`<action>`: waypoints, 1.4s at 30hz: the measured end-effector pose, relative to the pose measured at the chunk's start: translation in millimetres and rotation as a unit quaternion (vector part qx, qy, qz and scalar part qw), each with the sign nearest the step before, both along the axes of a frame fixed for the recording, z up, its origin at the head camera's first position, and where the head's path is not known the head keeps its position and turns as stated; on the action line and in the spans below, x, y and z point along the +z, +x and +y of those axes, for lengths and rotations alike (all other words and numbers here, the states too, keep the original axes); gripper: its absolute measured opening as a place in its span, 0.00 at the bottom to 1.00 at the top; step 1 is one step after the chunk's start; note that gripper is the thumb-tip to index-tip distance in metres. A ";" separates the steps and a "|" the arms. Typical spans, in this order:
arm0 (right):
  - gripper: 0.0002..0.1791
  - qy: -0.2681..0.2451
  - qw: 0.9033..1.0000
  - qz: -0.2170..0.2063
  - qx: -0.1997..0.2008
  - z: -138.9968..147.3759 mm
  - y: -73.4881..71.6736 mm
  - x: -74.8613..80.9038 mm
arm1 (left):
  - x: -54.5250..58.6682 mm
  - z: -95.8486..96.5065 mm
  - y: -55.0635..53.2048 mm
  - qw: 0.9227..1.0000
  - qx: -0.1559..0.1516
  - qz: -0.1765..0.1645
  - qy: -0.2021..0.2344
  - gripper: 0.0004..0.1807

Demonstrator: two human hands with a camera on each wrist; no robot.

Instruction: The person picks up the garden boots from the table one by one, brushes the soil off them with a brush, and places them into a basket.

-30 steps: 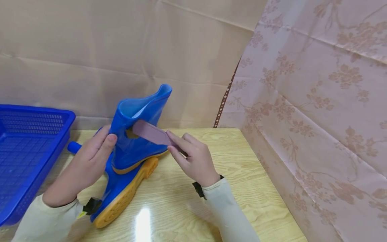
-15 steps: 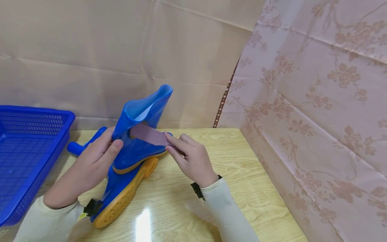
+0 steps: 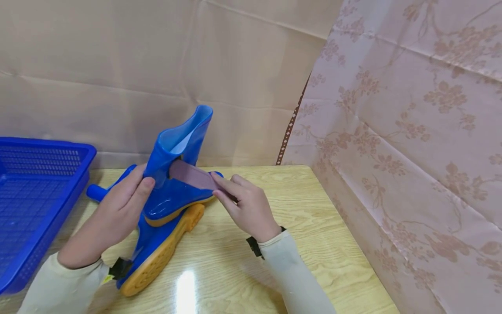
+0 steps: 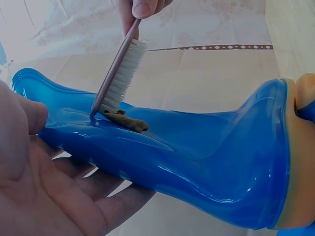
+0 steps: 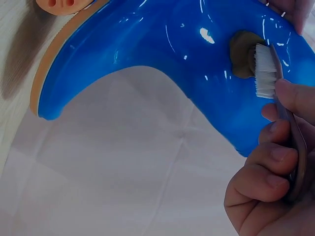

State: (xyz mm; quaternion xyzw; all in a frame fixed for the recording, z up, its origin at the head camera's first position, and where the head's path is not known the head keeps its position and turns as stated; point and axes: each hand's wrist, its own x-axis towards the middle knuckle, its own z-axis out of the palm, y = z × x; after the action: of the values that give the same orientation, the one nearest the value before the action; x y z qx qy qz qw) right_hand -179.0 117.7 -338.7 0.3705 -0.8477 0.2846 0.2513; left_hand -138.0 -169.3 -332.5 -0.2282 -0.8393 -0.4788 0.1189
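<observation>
My left hand (image 3: 121, 209) holds a blue rain boot (image 3: 172, 203) by its shaft, thumb on the near side, fingers along the underside in the left wrist view. The boot's opening faces up, and its orange-edged sole is over a second blue boot (image 3: 157, 266) that lies on its side. My right hand (image 3: 251, 207) grips a brush (image 3: 192, 175) with a purplish back. White bristles (image 4: 123, 73) meet a brown smear (image 4: 129, 121) on the shaft; the right wrist view shows that brown patch (image 5: 241, 54) partly behind the brush.
A blue plastic basket (image 3: 47, 161) with mesh walls stands at the left. Behind my left hand a blue rounded piece (image 3: 96, 192) pokes out; what it belongs to is hidden. Cloth hangs behind the wooden table (image 3: 306, 244) and on its right.
The boot's shaft first swung slightly right, then back left with my left hand. The brush has shifted slightly across the smear, covering more of it in the head view.
</observation>
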 end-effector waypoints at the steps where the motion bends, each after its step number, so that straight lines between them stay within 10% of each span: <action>1: 0.21 -0.001 1.000 0.000 0.000 0.1 -0.2 0.1 | 0.3 0.2 0.3 1.000 0.001 0.002 0.002 0.25; 42: 0.20 0.021 0.999 -0.037 -0.027 2.1 -5.2 -5.1 | -2.0 2.1 -1.6 1.000 0.022 -0.007 -0.006 0.26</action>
State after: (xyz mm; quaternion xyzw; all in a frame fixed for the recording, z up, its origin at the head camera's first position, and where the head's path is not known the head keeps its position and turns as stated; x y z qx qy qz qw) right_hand -184.3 119.8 -343.8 0.3413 -0.8720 0.2737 0.2195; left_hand -139.6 -167.2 -334.5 -0.2075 -0.8477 -0.4726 0.1220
